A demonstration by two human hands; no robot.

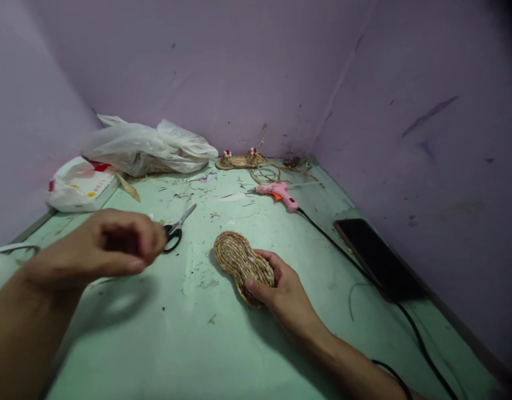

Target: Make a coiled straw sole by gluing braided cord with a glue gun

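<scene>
My right hand (281, 286) grips a figure-eight-shaped sole of coiled straw rope (234, 253) by its near right end, thumb on top and fingers along the far edge. The sole is tilted just over the table. To the left, my left hand (122, 241) hovers above the tabletop, its fingers loosely curled and the thumb apart from them. Nothing shows in that hand. Just beyond its fingertips lie black-handled scissors (176, 230), blades pointing away; part of the handle is hidden behind the hand.
A pink glue gun (281, 194) lies at the back right, its black cord (334, 244) running past a dark phone (378, 258). Against the back wall sit a finished-looking straw slipper (239, 162), loose rope (266, 175) and a white plastic bag (151, 147). A white box (91, 186) stands at left.
</scene>
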